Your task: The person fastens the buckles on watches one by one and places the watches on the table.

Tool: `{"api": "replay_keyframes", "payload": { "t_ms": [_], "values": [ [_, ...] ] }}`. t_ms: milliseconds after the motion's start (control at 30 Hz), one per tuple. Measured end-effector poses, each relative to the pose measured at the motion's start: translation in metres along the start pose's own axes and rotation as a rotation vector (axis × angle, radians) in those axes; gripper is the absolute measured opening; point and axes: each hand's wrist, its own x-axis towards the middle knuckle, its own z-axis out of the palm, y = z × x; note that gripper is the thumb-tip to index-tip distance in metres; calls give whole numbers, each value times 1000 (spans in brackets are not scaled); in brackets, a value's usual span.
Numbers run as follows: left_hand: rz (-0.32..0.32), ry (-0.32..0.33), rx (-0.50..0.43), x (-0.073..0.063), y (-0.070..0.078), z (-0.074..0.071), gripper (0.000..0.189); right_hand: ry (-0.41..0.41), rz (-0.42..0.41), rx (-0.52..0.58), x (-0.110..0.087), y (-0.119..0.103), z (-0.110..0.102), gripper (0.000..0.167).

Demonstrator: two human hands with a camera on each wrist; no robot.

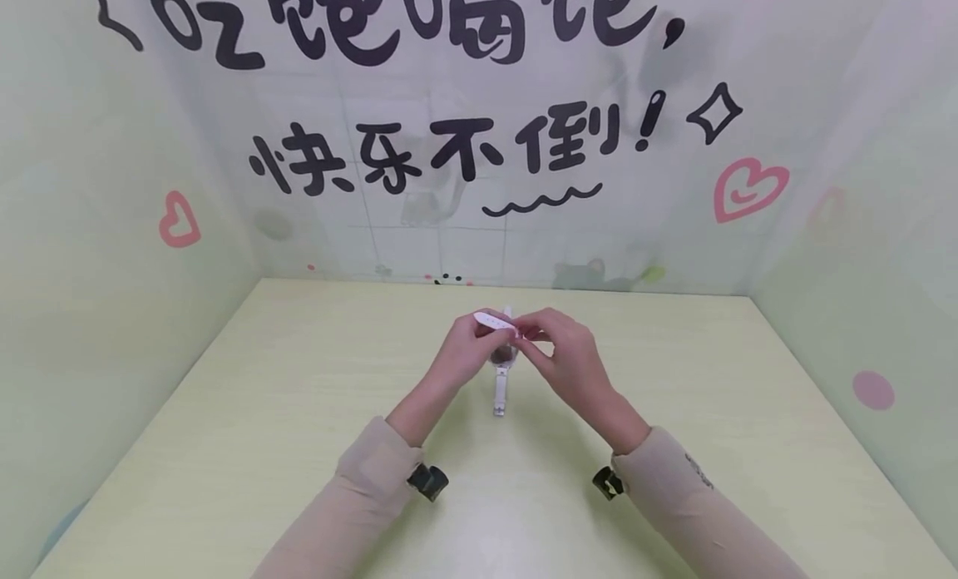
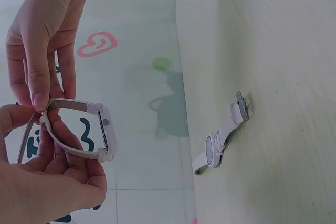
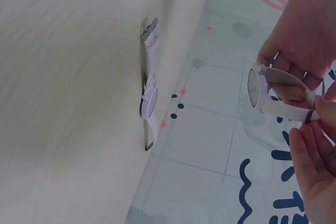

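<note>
Both hands hold a white wristwatch (image 3: pixel 255 88) with a round face above the table, its strap closed in a loop. My left hand (image 1: pixel 470 350) grips the strap, whose holed tip (image 1: pixel 492 322) sticks out beyond its fingers in the head view. From the other side my right hand (image 1: pixel 569 358) pinches the strap near where its ends overlap; the fingers hide most of the buckle there. A second white wristwatch (image 2: pixel 212 148) lies unfastened on the table beneath, apart from both hands, with its metal buckle (image 1: pixel 499 411) toward me.
The pale wooden-look table (image 1: pixel 262 446) extends on both sides of the hands. A printed wall (image 1: pixel 434 246) with large black characters stands behind it, and side walls flank it. Dark wrist devices (image 1: pixel 428 482) sit at both sleeve cuffs.
</note>
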Motion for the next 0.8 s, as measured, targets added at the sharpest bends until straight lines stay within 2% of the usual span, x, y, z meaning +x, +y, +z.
{"api": "replay_keyframes", "payload": {
  "t_ms": [233,433,633,733,800],
  "values": [
    [-25,-2,-46,1,1,0,19,-17,13,20,-2,0,-1,22],
    [-9,-18,-47,2,1,-3,19,-14,-63,41,-2,2,0,23],
    [-3,-110,-54,2,-2,-11,31,49,-124,62,-1,4,-1,20],
    [12,-159,-62,2,-5,-16,35,67,-102,103,0,5,-1,18],
    [25,-171,-65,1,-6,-18,34,71,-76,139,0,5,0,17]
  ]
}}
